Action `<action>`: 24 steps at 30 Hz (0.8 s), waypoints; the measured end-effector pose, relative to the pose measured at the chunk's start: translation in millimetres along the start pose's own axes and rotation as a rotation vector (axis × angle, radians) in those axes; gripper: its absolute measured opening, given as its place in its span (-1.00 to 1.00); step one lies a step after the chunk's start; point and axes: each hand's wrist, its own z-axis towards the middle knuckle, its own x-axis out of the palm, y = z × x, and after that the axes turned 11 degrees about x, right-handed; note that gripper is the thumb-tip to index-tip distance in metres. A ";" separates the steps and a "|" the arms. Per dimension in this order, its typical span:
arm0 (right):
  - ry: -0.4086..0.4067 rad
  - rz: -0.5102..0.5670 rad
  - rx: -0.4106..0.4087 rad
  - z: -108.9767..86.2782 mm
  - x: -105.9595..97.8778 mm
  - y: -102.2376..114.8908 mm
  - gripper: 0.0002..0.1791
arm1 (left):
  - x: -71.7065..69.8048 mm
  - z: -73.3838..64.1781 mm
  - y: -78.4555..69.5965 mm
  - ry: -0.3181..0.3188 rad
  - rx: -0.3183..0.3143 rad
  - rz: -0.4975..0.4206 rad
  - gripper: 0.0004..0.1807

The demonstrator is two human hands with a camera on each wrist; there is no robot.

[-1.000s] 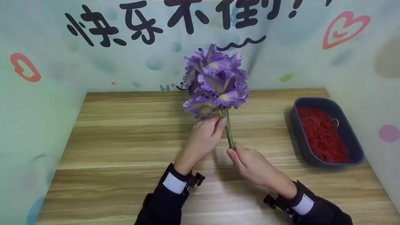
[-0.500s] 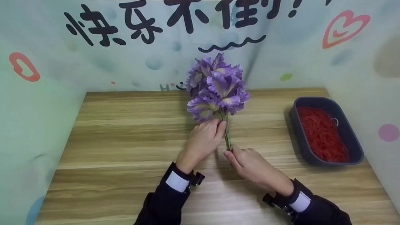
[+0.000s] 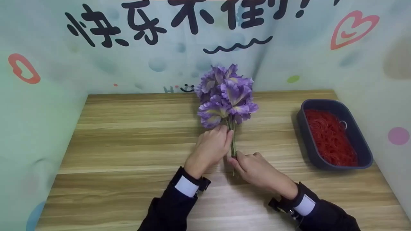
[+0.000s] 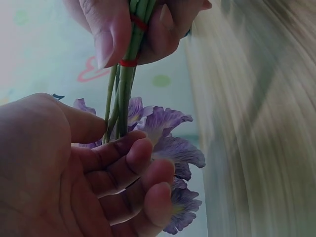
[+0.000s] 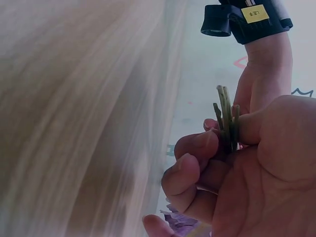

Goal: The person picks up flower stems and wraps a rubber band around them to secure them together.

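Observation:
A bunch of purple artificial flowers [image 3: 228, 96] stands between both hands in the head view, blooms up. Just under the blooms, my left hand [image 3: 210, 147] holds the green stems [image 4: 126, 94] between thumb and curled fingers. Lower down, my right hand [image 3: 258, 168] pinches the same stems near their ends. A red rubber band [image 4: 129, 63] circles the stems beside the right hand's fingers, and another red loop shows a little closer to the ends. In the right wrist view the cut stem ends [image 5: 225, 106] stick out past the right thumb and fingers.
To the right, a dark blue bin [image 3: 366, 150] holds a heap of red rubber bands [image 3: 330, 138] and a small pale ring. The wooden table [image 3: 128, 144] meets a printed backdrop [image 3: 128, 64] at its back and sides.
Both hands have come down slightly toward the person, and the flowers have lowered with them. The bunch now stands more upright. Both hands keep their hold on the stems.

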 end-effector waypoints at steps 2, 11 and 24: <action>0.010 0.003 0.009 -0.3 0.1 0.0 -0.65 | 17.4 1.7 12.0 0.001 0.006 0.013 -0.49; 0.017 0.047 -0.058 2.5 8.5 -9.6 -0.60 | 53.8 3.0 36.8 0.008 0.049 0.103 -0.53; 0.040 -0.023 -0.034 22.9 63.3 -58.9 -0.46 | 23.8 -4.3 17.6 0.097 0.007 0.035 -0.57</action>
